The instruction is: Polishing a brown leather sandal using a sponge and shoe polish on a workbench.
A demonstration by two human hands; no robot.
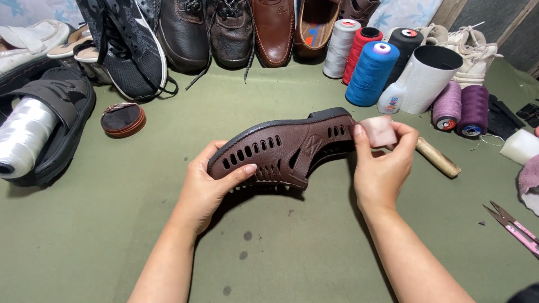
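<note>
A dark brown perforated sandal shoe (286, 148) is held on its side above the green table (101, 235). My left hand (210, 179) grips its toe end, thumb on the upper. My right hand (382, 163) is at the heel end, pinching a small pale pink block (379, 130) against the heel. The shoe's black sole faces away from me.
A row of shoes (224, 31) lines the back edge. Thread cones (370, 73) and a small glue bottle (391, 98) stand back right. A wooden handle (438, 158) lies behind my right hand. Pink snips (514, 227) lie right. A sandal with a white spool (25, 137) sits left, a round tin (123, 119) nearby.
</note>
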